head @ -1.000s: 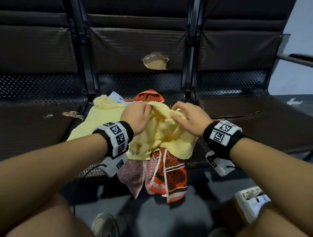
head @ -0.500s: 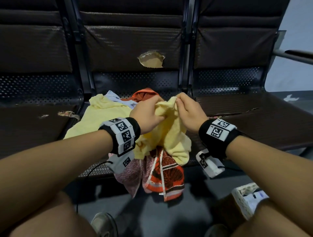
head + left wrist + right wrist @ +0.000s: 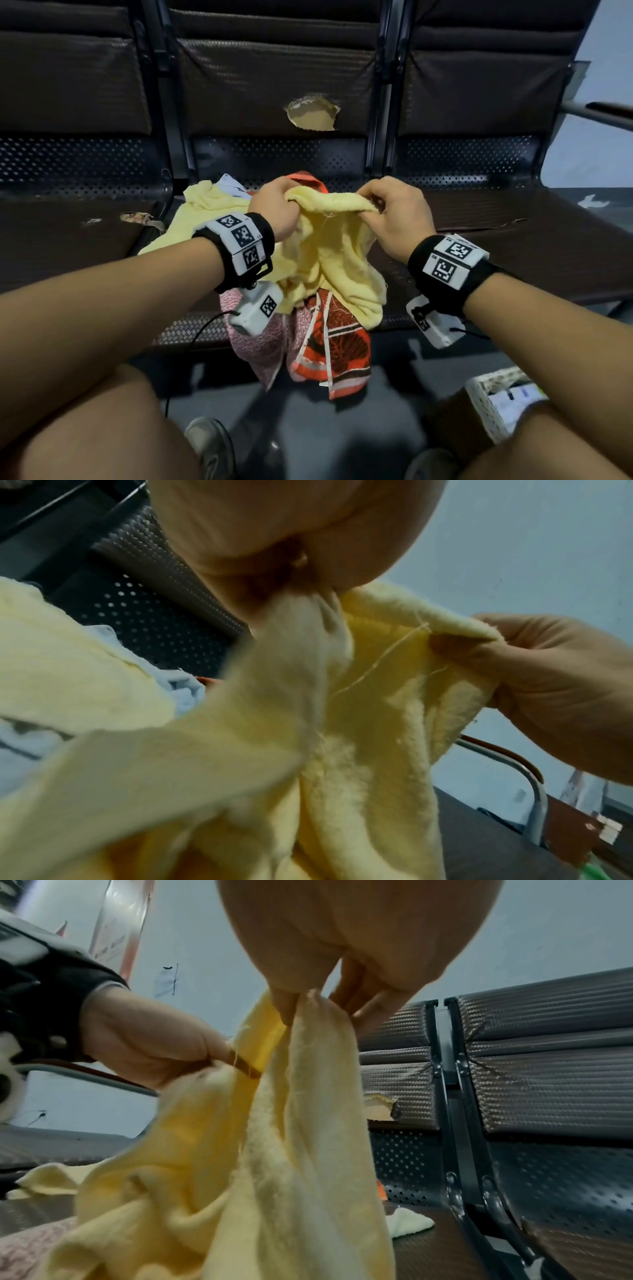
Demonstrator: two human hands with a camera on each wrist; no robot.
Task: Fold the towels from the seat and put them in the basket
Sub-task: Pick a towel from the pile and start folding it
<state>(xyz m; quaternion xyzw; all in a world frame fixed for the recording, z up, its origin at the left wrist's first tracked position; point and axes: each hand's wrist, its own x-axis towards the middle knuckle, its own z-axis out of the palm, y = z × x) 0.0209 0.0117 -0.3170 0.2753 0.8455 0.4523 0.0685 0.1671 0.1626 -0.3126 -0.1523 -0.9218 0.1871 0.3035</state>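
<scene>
A pale yellow towel (image 3: 329,253) hangs between both hands above the middle seat (image 3: 191,329). My left hand (image 3: 274,205) grips its top edge at the left, seen bunched in the fist (image 3: 308,593). My right hand (image 3: 387,205) pinches the same edge at the right, thumb and fingertips (image 3: 287,1010) closed on the cloth (image 3: 291,1123). Under it lie an orange patterned towel (image 3: 339,346), a pink one (image 3: 260,342) and another yellow one (image 3: 202,212). A white woven basket (image 3: 493,401) sits on the floor at the lower right.
Dark bench seats run left and right, with a torn hole (image 3: 311,111) in the middle backrest. A metal armrest (image 3: 603,113) sticks out at the far right. My knees and a shoe (image 3: 209,442) fill the bottom of the head view.
My hands, which were close together on the yellow towel, have drawn apart sideways and lifted slightly, stretching its top edge between them.
</scene>
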